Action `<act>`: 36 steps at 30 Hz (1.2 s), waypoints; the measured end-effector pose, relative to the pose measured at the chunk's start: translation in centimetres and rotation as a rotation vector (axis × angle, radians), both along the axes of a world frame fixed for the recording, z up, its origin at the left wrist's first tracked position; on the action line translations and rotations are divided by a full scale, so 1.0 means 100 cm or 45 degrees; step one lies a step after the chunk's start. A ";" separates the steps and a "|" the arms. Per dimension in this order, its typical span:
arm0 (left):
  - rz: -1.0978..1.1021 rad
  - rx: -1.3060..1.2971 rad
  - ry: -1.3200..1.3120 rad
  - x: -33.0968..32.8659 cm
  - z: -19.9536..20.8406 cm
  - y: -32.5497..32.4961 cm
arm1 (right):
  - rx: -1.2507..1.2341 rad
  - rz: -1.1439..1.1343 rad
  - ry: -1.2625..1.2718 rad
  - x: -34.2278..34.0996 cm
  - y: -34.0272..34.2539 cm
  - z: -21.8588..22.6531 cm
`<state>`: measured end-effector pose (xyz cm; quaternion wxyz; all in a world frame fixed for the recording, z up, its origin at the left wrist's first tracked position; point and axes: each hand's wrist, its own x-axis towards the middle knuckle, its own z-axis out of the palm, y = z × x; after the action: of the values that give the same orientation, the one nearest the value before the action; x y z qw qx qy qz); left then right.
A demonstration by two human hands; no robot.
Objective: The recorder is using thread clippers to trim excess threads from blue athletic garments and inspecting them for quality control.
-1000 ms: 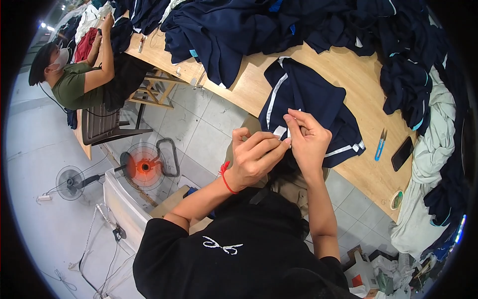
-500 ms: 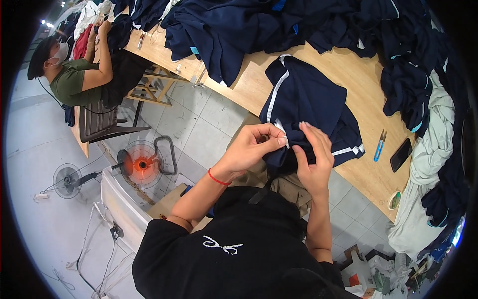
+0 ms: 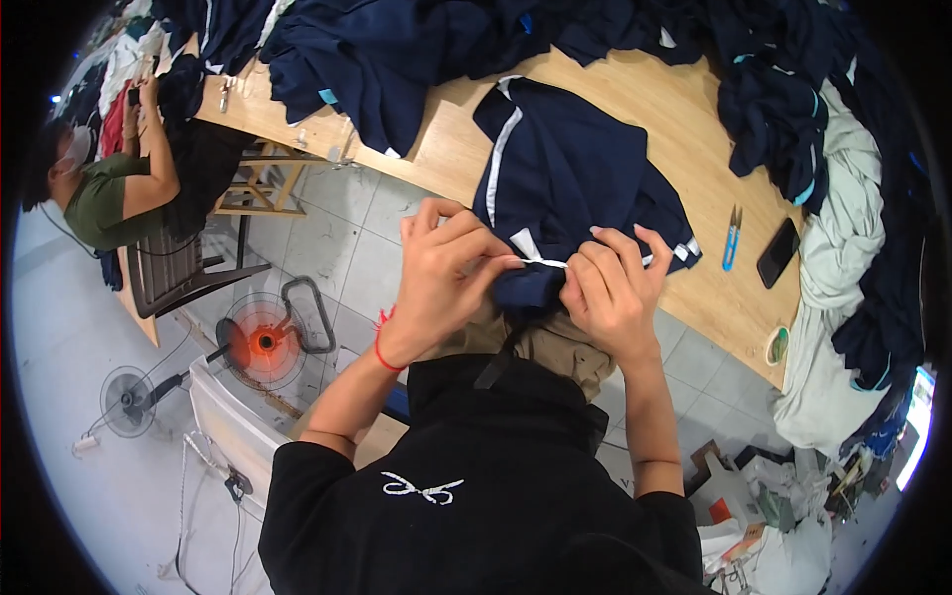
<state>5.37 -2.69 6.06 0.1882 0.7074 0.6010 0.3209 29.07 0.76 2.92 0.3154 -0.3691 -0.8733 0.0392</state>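
The wooden table [image 3: 664,109] runs slantwise from far left to near right, bearing a navy garment [image 3: 570,164] whose near end hangs over the edge toward the person. The garment's long axis runs from the table's far side toward the person, its narrow far end pointing away and leaning slightly left; a lower corner spreads rightward. Below its near part, the left hand [image 3: 443,273] and right hand [image 3: 617,288] face each other, each grip pinching one end of a white strip. Right of the garment, a dark phone [image 3: 778,253] lies tilted, beside blue snips [image 3: 732,238] with blades pointing away. The white strip [image 3: 543,262] stretches nearly left to right, a short flap standing up from it.
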 end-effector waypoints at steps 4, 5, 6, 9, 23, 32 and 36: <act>0.006 -0.004 -0.027 0.012 -0.024 -0.003 | -0.162 0.000 0.111 0.000 -0.005 -0.015; 0.118 -0.202 -0.374 0.018 -0.027 -0.008 | -0.318 0.060 0.190 0.004 -0.006 -0.013; 0.229 -0.400 -0.721 0.022 -0.032 -0.012 | -0.318 0.061 0.190 0.003 -0.010 -0.010; 0.160 -0.480 -0.997 0.026 -0.047 -0.015 | -0.728 -0.033 0.183 0.006 -0.014 -0.006; -0.591 -0.904 -1.302 0.027 -0.108 -0.050 | -0.844 -0.009 1.081 -0.054 -0.043 0.066; -0.322 -0.216 -2.393 -0.038 -0.088 -0.078 | -0.447 0.468 -0.003 -0.095 -0.013 0.067; 0.831 0.420 -2.094 -0.113 0.032 -0.106 | -0.161 0.755 -0.328 -0.148 -0.033 0.110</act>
<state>-5.92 -13.34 9.29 0.3546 0.0664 0.3937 0.8455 14.24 -2.53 13.93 0.1538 -0.1195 -0.9713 0.1365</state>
